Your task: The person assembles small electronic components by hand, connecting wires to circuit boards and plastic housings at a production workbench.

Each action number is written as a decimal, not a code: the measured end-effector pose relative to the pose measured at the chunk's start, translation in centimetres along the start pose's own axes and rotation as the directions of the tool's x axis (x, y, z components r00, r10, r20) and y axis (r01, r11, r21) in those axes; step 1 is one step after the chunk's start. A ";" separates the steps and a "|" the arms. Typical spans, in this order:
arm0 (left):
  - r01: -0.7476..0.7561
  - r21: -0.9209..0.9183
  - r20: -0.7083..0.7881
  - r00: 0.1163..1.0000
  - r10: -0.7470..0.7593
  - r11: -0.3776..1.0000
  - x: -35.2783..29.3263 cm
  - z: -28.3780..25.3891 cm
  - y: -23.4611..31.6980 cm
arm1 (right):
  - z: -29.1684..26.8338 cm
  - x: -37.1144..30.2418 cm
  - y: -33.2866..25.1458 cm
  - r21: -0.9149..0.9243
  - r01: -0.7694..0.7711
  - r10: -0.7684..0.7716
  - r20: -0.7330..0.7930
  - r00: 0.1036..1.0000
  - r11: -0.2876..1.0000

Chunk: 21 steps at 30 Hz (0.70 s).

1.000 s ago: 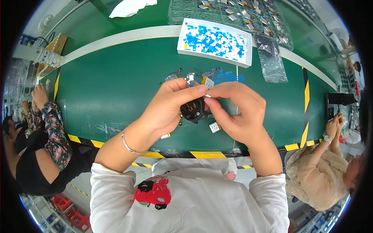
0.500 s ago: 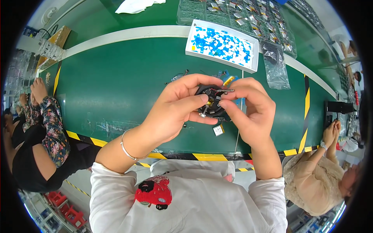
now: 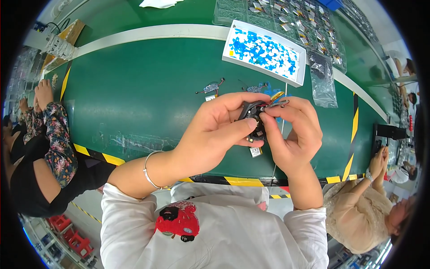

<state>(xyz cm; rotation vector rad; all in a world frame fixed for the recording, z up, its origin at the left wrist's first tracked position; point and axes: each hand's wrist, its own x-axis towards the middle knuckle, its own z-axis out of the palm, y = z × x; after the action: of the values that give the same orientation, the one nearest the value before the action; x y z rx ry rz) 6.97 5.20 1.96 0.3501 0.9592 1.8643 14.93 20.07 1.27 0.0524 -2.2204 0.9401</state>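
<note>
My left hand [image 3: 215, 125] grips a round black plastic housing [image 3: 254, 117] with small electronic parts inside, its thumb lying across the open face. At the housing's upper right edge, my right hand [image 3: 295, 127] pinches a small circuit board [image 3: 278, 104] with thin wires between thumb and forefinger. A yellowish flat piece [image 3: 277, 96] sticks up just beyond those fingertips. Below the housing lies a small silver battery [image 3: 255, 152] on the green mat. Beyond my hands are two small wired circuit boards, one on the left [image 3: 210, 88] and one on the right [image 3: 256, 88].
A white box [image 3: 264, 71] of blue and white pieces stands at the back. Right of it lies a clear plastic bag [image 3: 323, 89]; behind are clear trays [image 3: 286, 22] of batteries. Striped tape [image 3: 244, 181] edges the green table [image 3: 134, 80]. Co-workers sit at both sides.
Both hands have shifted slightly right with the housing, which is now tilted more on edge. The wired boards beyond my hands show more fully. My view has shifted a little.
</note>
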 end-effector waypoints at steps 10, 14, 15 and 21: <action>-0.106 0.152 0.068 0.993 0.097 0.983 -0.3 -0.3 -0.4 | -0.4 0.3 0.0 0.030 -0.017 0.015 0.038 0.999 0.999; -0.093 0.179 0.039 0.995 0.088 0.979 -0.5 0.1 -0.4 | -0.5 0.1 0.4 0.122 -0.154 0.145 0.084 0.986 0.980; -0.097 0.196 0.040 0.995 0.091 0.976 -0.5 0.1 -0.4 | -0.6 0.0 0.4 0.123 -0.158 0.148 0.083 0.985 0.980; -0.158 0.426 0.039 0.987 0.156 0.891 -0.8 -0.2 -0.7 | -0.8 0.9 1.0 0.443 -0.567 0.444 0.357 0.822 0.694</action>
<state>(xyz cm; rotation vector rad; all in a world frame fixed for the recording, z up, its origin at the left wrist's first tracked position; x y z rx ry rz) 7.62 4.57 1.45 0.7142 1.3752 1.7813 14.47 21.52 1.57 -0.2336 -2.1301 1.9445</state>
